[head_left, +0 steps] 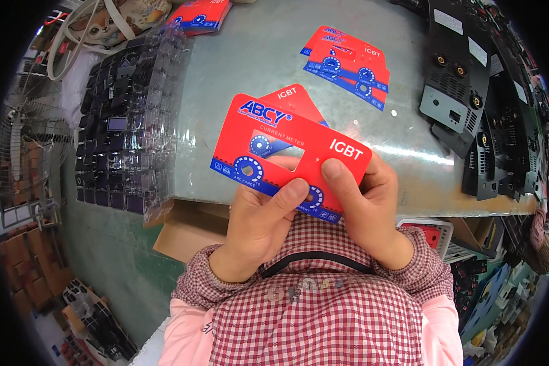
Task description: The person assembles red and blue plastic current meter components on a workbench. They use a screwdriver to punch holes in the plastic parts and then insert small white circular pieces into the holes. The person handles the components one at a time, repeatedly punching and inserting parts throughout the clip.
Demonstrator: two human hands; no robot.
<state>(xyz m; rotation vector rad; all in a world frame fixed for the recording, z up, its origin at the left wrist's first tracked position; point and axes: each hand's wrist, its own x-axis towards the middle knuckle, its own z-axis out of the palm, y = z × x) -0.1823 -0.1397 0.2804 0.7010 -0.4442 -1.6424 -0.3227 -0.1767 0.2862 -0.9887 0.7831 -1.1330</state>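
Above the table's near edge, I hold up a red and blue panel label point(238, 131) with a rectangular window and round holes. My left hand point(256, 219) is closed on its lower edge, thumb in front. My right hand point(372, 195) pinches its right end, thumb on the red face. A second, similar label point(293, 97) shows behind the first, turned at an angle; which fingers hold it is hidden. Farther off, several more such labels point(348, 64) lie overlapping on the metal table point(256, 49).
A stack of red and blue labels point(201, 15) lies at the far left, near a fabric bag point(113, 18). Plastic-wrapped rows of small dark parts point(122, 122) cover the table's left side. Black metal panels point(454, 91) pile up at right. A cardboard box point(189, 229) sits below the near edge.
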